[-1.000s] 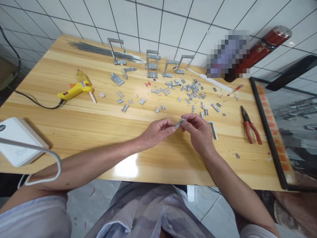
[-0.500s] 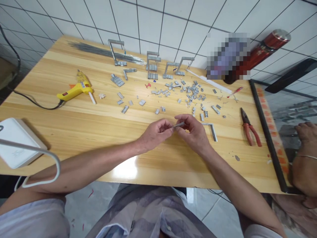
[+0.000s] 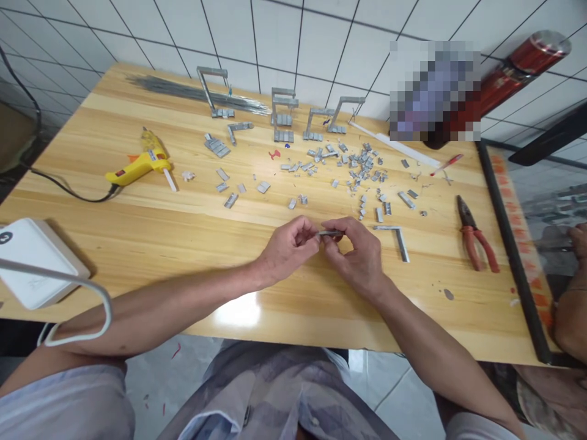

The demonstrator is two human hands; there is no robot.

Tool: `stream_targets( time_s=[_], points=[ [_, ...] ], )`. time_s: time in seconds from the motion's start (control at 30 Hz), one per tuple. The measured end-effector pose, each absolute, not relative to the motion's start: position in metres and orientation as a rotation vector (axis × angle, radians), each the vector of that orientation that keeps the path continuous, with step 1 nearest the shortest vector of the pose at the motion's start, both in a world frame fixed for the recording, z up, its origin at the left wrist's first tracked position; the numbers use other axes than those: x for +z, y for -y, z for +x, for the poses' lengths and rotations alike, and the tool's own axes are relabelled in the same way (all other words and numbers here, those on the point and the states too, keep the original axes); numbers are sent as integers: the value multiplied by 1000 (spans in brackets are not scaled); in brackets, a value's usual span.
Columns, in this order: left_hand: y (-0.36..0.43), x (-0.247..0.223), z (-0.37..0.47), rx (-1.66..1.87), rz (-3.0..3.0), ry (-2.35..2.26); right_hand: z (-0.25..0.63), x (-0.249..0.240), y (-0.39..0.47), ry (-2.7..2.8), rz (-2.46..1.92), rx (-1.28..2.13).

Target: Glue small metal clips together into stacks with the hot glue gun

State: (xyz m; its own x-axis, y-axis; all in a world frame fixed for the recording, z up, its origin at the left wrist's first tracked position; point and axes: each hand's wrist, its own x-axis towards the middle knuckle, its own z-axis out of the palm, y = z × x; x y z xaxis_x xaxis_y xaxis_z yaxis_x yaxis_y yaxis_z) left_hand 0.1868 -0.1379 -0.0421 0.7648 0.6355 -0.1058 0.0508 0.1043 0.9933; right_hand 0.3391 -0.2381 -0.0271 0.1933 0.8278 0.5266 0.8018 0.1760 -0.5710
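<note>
Between my fingertips is a small flat grey strip [image 3: 330, 233], partly hidden by my fingers. My left hand [image 3: 293, 247] pinches its left end, and my right hand [image 3: 355, 247] grips the right end. Both hands are held close together near the middle of the table. To the right of my right hand lies an L-shaped grey piece [image 3: 402, 243]. Beyond my hands are many small grey pieces [image 3: 362, 162] scattered about. Farther back stand several grey bracket-shaped frames [image 3: 283, 135] on slatted bases.
A yellow glue gun [image 3: 140, 165] lies at left, behind a white box [image 3: 43, 266] with a cable. Thin grey rods [image 3: 197, 95] lie along the wall. Red-handled pliers [image 3: 474, 235] are at right, beside a black-framed panel [image 3: 518, 263]. A red flask [image 3: 523, 76] and another person's arm [image 3: 571, 302] are farther right.
The grey strip has turned to lie more level between my fingers, and my right hand has tilted slightly. The view has shifted a little. The other person's hand has moved right.
</note>
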Motion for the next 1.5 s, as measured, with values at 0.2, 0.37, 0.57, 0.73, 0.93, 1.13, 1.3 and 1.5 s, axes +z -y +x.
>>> stream_targets(
  time_s=[0.2,0.37,0.57,0.73,0.93,1.13,1.3,1.5],
  points=[
    [139,-43,189,473,1458,-635,339,-33,241,1572,-1644,-2],
    [140,-42,190,470,1488,-654,339,-37,243,1512,-1661,-4],
    [143,-40,192,462,1513,-660,339,-39,244,1562,-1676,-113],
    [145,-40,192,475,1527,-664,340,-42,246,1603,-1660,-246],
    [145,-38,191,459,1538,-668,341,-44,247,1646,-1653,-399],
    [143,-39,192,470,1509,-665,334,-42,251,1690,-1634,-396],
    [141,-40,191,482,1519,-683,334,-43,250,1538,-1680,-301],
    [124,-44,196,529,1412,-708,346,-47,244,1276,-1688,-83]
  ],
)
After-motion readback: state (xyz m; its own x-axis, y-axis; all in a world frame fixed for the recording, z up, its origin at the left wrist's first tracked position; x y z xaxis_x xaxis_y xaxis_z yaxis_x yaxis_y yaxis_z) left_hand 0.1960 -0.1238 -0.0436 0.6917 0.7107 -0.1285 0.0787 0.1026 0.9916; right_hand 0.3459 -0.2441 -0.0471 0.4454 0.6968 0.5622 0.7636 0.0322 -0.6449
